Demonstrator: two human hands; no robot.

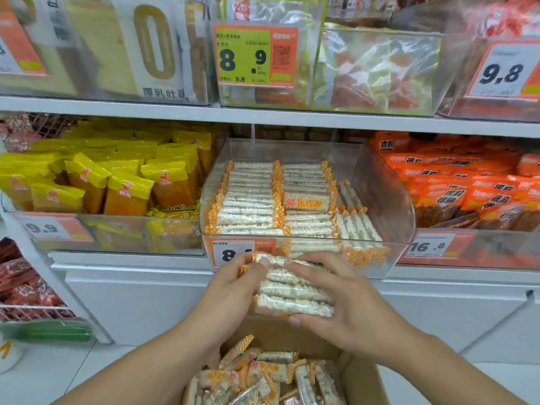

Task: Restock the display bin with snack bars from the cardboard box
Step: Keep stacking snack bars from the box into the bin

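On the middle shelf, yellow snack packs [122, 182] fill a clear bin at the left, and orange packs [473, 185] fill the one at the right. Above, a green and orange price tag [255, 55] shows 8.9. A white tag [501, 73] reads 9.8. Red packets [26, 285], perhaps in a wire rack, sit low left.

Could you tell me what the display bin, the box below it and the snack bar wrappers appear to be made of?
The display bin looks like clear rigid plastic, probably acrylic: glossy, with its contents showing through its curved wall. The box appears to be plain brown cardboard, matte. The snack bars, held by the left hand and right hand, seem wrapped in thin clear film with orange checked ends; it glints and shows pale bars inside.
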